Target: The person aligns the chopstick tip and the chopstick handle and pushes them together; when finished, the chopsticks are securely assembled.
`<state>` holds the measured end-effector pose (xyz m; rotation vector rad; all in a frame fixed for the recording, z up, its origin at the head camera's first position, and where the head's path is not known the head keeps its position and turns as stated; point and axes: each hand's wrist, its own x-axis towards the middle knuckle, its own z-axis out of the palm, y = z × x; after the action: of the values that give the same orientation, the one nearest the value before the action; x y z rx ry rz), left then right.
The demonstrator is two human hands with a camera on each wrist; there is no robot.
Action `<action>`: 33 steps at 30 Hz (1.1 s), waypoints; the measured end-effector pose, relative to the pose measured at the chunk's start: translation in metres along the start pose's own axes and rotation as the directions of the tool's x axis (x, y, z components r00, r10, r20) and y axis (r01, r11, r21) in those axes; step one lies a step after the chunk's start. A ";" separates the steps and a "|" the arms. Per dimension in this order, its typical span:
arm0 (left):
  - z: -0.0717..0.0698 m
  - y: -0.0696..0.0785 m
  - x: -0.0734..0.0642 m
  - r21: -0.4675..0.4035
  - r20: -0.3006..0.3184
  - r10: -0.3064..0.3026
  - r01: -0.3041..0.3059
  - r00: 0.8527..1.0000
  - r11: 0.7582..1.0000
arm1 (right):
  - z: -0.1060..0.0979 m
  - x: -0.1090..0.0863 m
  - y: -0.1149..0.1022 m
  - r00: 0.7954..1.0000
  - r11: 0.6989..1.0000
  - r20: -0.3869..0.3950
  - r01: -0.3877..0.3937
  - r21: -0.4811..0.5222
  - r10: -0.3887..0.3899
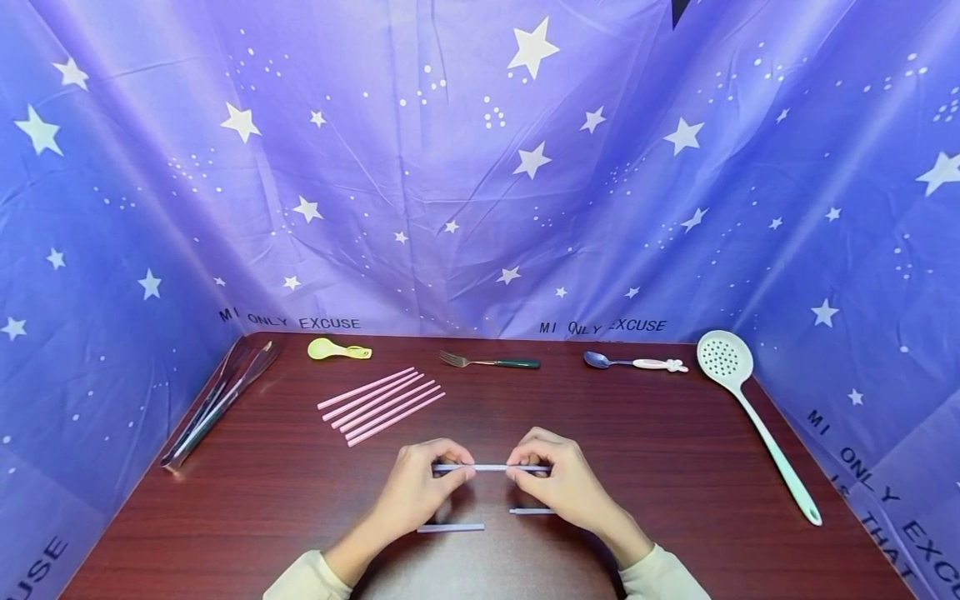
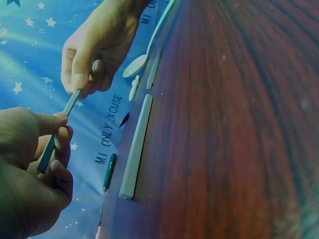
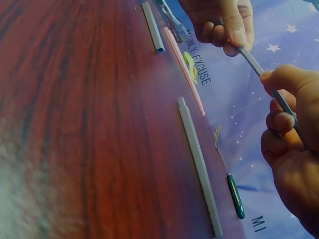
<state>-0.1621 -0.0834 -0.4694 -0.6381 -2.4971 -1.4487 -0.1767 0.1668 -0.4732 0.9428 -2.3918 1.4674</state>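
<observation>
Both hands hold one slim grey-lilac square-sided stick level above the table. My left hand pinches its left part between thumb and fingers, and my right hand pinches its right part. A short bare stretch shows between the fingertips. On the table below lie two similar sticks. The left stick has a hollow end, seen in the right wrist view. Partly hidden under my right hand in the head view, the right stick has a narrower stepped tip.
Several pink straws lie side by side beyond my left hand. Along the back are a yellow measuring spoon, a green-handled fork and a spoon. A pale skimmer lies right, long metal tongs left. Starry cloth surrounds the table.
</observation>
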 end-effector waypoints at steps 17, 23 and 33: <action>-0.033 -0.007 -0.004 0.023 0.075 0.051 -0.053 0.996 0.998 | -0.005 0.000 -0.004 1.000 1.000 -0.007 -0.022 -0.005 0.022; -0.034 -0.005 -0.005 0.061 0.035 0.081 -0.083 0.996 0.995 | -0.004 0.000 -0.004 1.000 1.000 -0.002 -0.029 -0.003 0.029; -0.036 -0.004 -0.010 0.090 0.000 0.081 -0.080 0.997 0.993 | -0.004 0.000 -0.002 1.000 1.000 0.004 0.013 -0.021 -0.013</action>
<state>-0.1574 -0.1186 -0.4578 -0.7102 -2.4870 -1.3010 -0.1761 0.1692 -0.4699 0.9562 -2.3947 1.4340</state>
